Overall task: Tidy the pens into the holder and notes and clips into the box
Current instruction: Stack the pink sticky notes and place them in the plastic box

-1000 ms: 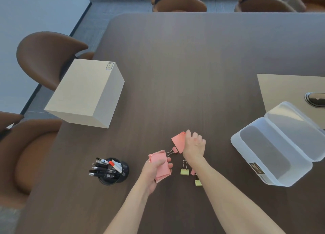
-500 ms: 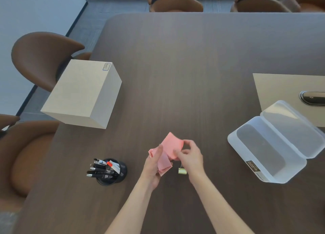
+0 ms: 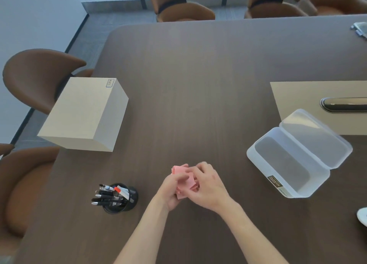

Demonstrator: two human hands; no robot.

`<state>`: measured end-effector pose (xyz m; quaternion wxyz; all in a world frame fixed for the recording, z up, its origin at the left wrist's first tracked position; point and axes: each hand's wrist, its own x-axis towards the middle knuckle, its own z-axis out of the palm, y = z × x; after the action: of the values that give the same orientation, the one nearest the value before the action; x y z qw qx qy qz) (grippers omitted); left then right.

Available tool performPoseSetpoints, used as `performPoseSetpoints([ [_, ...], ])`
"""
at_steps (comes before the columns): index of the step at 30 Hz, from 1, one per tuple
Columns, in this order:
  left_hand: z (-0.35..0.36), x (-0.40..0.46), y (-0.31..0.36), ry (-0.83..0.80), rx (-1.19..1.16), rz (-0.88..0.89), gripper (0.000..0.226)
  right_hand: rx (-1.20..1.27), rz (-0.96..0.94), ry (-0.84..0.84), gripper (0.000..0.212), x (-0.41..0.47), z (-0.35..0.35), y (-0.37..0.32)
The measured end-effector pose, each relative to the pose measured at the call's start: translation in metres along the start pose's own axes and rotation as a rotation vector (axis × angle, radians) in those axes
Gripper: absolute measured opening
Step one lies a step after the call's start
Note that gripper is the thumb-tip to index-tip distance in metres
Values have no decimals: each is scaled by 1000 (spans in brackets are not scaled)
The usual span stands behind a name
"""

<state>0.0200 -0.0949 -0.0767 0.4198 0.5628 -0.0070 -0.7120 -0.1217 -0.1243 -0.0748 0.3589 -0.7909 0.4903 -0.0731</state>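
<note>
A stack of pink notes [image 3: 183,179] is pressed between my two hands near the table's front middle. My left hand [image 3: 171,192] cups the stack from below and the left. My right hand [image 3: 208,186] closes over it from the right. The binder clips are hidden under my hands. A black round pen holder [image 3: 130,199] with several black pens [image 3: 108,197] stands to the left. A clear plastic box [image 3: 262,145] sits at the right, its hinged lid [image 3: 315,136] folded open and its inside bare.
A closed beige cardboard box [image 3: 85,113] sits at the table's left edge. A tan mat [image 3: 297,93] with a dark oval device [image 3: 343,104] lies at the right. Brown chairs [image 3: 33,75] stand around the table. A white object [image 3: 362,214] shows at the right edge.
My right hand picked up the pink notes from the table and brought them onto the stack in my left hand. Both hands now close together on the stack, covering the clips.
</note>
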Motion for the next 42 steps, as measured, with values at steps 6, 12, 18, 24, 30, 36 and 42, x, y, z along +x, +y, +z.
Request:
performPoseSetpoints([
  [6,11,-4,5,-147,178,-70,31,-63,-220,-162,65,8,-20,3],
  [12,28,-3,8,-253,244,-50,29,-155,-181,19,48,5,-35,10],
  [18,68,2,3,-247,343,-64,26,-192,-62,16,56,-9,-56,25],
  [24,133,28,-2,-229,360,-82,45,332,232,168,65,-33,-99,70],
  [30,206,45,-8,-308,393,-83,62,788,657,355,11,-50,-142,131],
  [36,263,70,-19,-235,526,-48,46,933,712,501,15,-42,-168,180],
  [42,288,109,-37,-35,384,-17,44,1200,974,540,10,3,-153,232],
])
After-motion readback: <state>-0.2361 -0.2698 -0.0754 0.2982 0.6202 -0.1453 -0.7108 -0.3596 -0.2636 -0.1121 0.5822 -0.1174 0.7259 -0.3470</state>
